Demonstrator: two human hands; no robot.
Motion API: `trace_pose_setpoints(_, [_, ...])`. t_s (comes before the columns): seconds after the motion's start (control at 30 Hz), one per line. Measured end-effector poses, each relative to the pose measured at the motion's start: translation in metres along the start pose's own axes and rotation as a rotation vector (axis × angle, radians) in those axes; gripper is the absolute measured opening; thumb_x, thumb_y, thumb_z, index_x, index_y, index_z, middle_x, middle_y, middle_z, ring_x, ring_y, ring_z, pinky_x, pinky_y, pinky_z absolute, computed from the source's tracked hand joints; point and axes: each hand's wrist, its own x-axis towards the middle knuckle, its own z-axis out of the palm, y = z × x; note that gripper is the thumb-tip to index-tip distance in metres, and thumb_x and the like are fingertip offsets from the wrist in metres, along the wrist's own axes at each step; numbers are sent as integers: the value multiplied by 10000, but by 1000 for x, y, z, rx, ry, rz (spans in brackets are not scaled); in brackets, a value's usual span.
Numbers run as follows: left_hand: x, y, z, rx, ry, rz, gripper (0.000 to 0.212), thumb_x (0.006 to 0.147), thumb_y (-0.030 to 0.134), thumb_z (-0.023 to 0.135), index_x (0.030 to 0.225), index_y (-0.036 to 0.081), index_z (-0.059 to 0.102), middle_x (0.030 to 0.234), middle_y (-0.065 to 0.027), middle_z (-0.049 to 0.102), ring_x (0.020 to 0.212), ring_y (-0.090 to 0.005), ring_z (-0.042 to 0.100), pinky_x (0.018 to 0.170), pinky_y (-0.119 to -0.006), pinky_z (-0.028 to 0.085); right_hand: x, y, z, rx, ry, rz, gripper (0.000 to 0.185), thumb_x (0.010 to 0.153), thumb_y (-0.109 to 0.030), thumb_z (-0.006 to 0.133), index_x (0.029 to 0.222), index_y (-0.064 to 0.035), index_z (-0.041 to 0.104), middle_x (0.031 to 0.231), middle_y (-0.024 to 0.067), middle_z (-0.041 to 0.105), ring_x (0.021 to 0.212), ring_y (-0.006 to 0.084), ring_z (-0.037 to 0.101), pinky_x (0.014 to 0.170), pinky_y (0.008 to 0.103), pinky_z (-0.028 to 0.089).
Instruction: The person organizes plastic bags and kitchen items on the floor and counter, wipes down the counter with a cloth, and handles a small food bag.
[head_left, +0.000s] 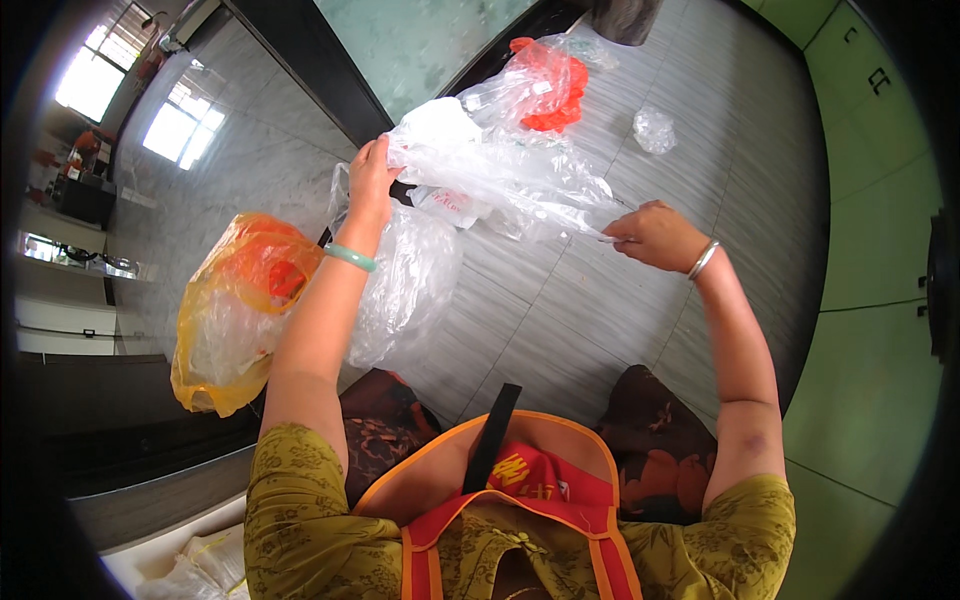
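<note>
A clear plastic bag (510, 180) is stretched between my two hands above the tiled floor. My left hand (370, 176), with a green bangle at its wrist, grips the bag's left end. At the opposite end my right hand (654, 236), wearing a silver bangle, pinches a corner. Under and behind the stretched bag lie more clear bags and a white bag with red print (450, 204), partly hidden. A large clear plastic bag (409, 281) rests below my left forearm. Left of that arm is a yellow plastic bag (217, 330) with clear and red plastic inside.
A red plastic bag (559, 90) lies with clear ones beyond my hands. One crumpled clear bag (655, 130) sits apart on the grey floor tiles (517, 315). Pale green cabinets (862, 360) line the right side. A dark door frame (315, 67) rises at upper left.
</note>
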Motion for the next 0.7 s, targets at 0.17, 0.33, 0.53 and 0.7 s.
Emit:
trace_pose_setpoints(0.17, [-7,5,9,-130,5,39,238,881,198,442,971,-9,519,965,-101,553,891,-188,542,766,-328,450,11,5,33,-275,94,48,234,768,-181,526,989,-146,594,854,48,620,839,226,572,759,352,410])
trace_pose_setpoints(0.33, [-5,11,18,-352,-128,48,167,870,150,439,934,22,526,937,-72,562,859,-164,538,751,-306,428,23,39,41,113,209,261,258,781,-224,560,1002,-92,573,868,129,616,802,301,578,706,357,448])
trace_pose_setpoints(0.53, [-18,33,35,-359,-271,-19,134,852,91,440,939,41,529,908,-55,582,875,-145,537,743,-281,404,24,47,38,243,326,450,620,759,-269,627,1240,-6,338,1082,196,538,819,275,585,715,342,450])
trace_pose_setpoints(0.7, [-75,40,65,-46,-434,13,151,820,62,495,966,42,529,860,-17,558,814,-112,539,719,-253,432,30,10,14,697,432,184,890,717,-245,690,1358,-31,112,1273,118,388,882,157,527,748,273,439])
